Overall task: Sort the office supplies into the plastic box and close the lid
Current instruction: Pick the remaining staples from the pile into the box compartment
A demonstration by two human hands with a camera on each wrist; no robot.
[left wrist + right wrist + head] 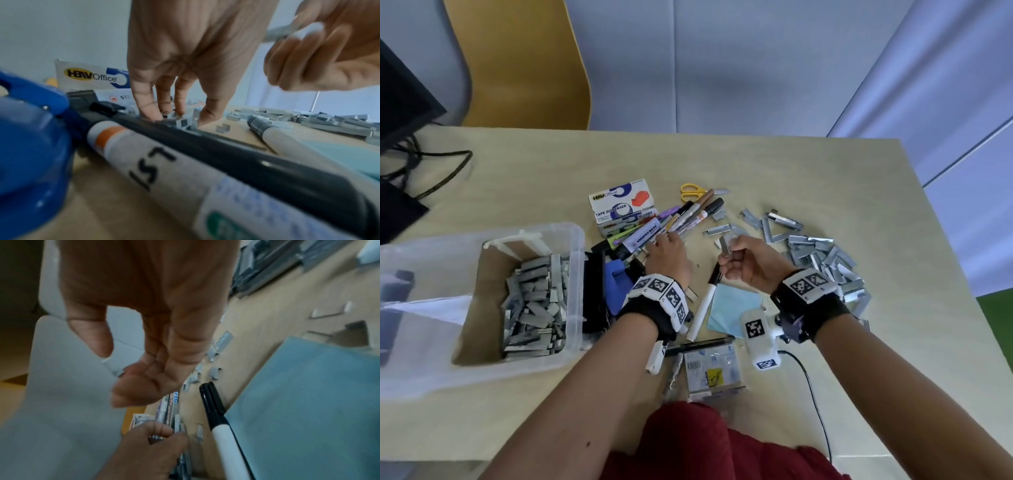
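Note:
A clear plastic box (pixel 573 246) stands at the left; a cardboard tray inside it holds several grey staple strips (pixel 536 301). My left hand (pixel 666 240) reaches down beside the markers. Its fingertips (pixel 148 113) and thumb pinch a small cluster of staple strips (pixel 183 124) lying on the table. My right hand (pixel 727 255) is raised just to the right and pinches a staple strip (pixel 724 246) between thumb and fingers. That strip (pixel 112 368) shows blurred in the right wrist view.
A large heap of loose staple strips (pixel 825 260) covers the table's right side. Markers (pixel 695 216), a tape dispenser box (pixel 619 202) and yellow scissors (pixel 690 192) lie behind my hands. A blue hole punch (pixel 616 284), a white marker (pixel 705 301) and a blue note pad (pixel 736 308) lie nearer.

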